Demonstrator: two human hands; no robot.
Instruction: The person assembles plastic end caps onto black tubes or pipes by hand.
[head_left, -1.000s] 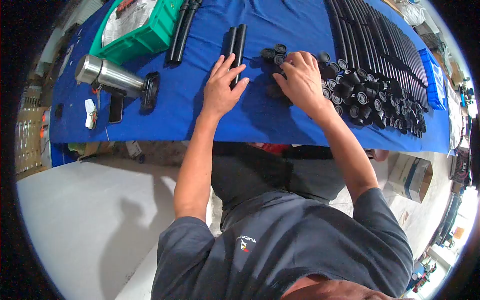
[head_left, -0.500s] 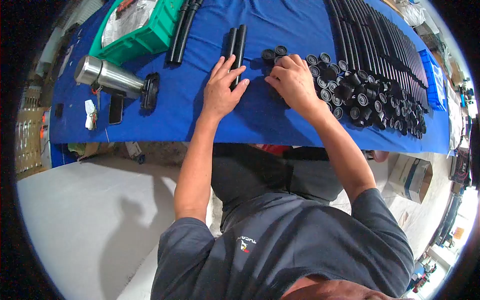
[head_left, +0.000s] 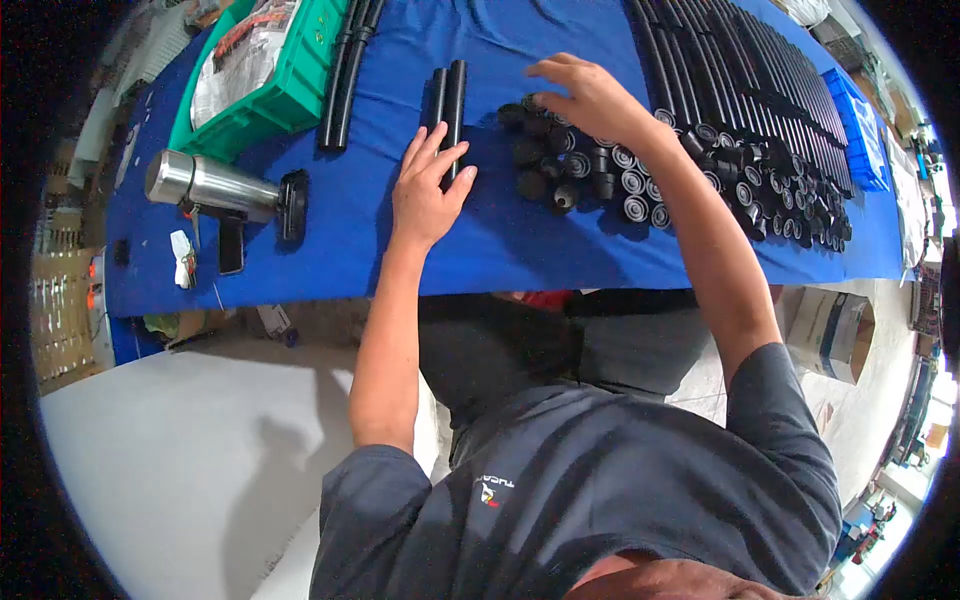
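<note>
Two short black tubes [head_left: 457,105] lie side by side on the blue cloth, pointing away from me. My left hand [head_left: 430,192] rests over their near ends with its fingers spread; it does not grip them. To the right, my right hand [head_left: 592,97] hovers at the far edge of a cluster of black round caps [head_left: 633,182]. Its thumb and forefinger are apart, and nothing shows between them. Some caps show ringed grey faces, others lie on their sides. My right wrist and forearm hide part of the cluster.
Long black tubes [head_left: 745,80] lie in rows at the back right, beside a blue bin [head_left: 856,130]. At the left are a green crate [head_left: 270,118], more black tubes [head_left: 345,85], a steel flask [head_left: 215,180] and a phone [head_left: 231,246]. The blue-covered table's [head_left: 480,265] front edge is near me.
My right hand has lifted away from the caps, moved farther back, and opened its fingers. More caps now show where it was. My left hand stays on the two tubes; the view has shifted slightly.
</note>
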